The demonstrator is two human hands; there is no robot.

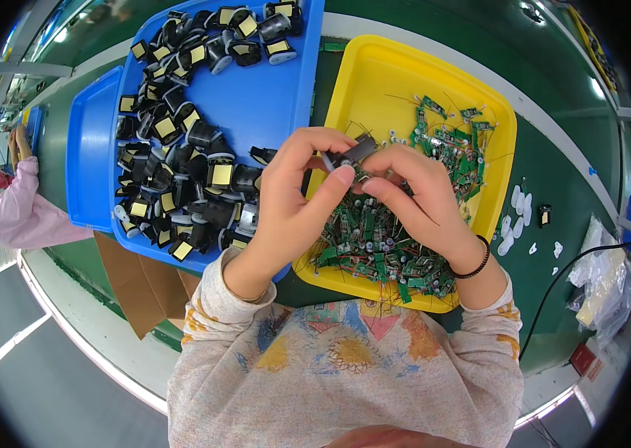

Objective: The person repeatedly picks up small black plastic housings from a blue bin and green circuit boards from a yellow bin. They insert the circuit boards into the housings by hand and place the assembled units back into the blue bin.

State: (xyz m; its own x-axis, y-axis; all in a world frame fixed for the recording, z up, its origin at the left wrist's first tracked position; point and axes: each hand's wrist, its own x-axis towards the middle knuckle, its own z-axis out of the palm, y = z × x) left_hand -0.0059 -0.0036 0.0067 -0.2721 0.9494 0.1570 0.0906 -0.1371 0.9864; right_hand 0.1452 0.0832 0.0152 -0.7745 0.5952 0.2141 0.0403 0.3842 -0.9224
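Above the yellow tray [364, 78], both hands meet at a small black plastic housing [361, 148]. My left hand [293, 187] is closed on it with thumb and fingers. My right hand [427, 198] is closed from the other side, its thumb and forefinger pinched at the lower edge of the housing; a bit of green circuit board shows between the fingertips, mostly hidden by them. Under the hands, small green circuit boards [375, 243] with thin wires lie heaped in the yellow tray. To the left, a blue tray [255, 101] holds many black housings [181, 123] with pale yellow pads.
A second blue tray [91, 149] sits at far left, above an open cardboard box [132, 280]. On the green table at right lie white oval pieces [517, 216], a lone black housing [545, 215], clear plastic bags [606, 276] and a black cable [554, 280]. A person in pink [24, 201] works at left.
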